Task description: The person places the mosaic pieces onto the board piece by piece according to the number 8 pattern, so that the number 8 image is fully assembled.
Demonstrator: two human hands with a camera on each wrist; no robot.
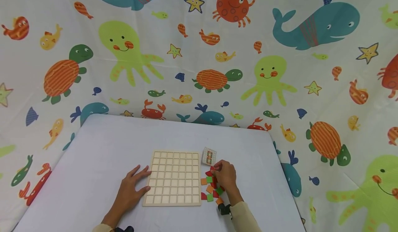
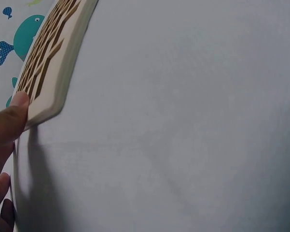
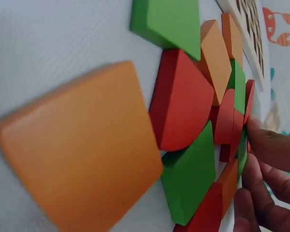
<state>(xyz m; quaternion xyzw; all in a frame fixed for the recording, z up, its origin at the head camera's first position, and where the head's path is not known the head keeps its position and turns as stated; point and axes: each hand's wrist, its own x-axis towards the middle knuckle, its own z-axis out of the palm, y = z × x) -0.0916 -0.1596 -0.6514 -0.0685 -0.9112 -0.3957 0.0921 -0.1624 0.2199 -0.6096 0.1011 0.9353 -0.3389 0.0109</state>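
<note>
If lifting the orange four-sided block [image 3: 82, 150], lower left in the right wrist view, pinch its sides: likely light, hard. Lower middle in the head view, see left hand [image 1: 129, 190] spread against the pale wooden grid board [image 1: 175, 182], right hand [image 1: 226, 176] pinching a red curved block [image 3: 249, 99], then a small printed card [image 1: 209, 156], in neither wrist view.

The grid board [image 1: 175, 178] looks matt bare wood, the blocks [image 3: 84, 147] smooth, the backdrop [image 1: 199, 59] cloth.
</note>
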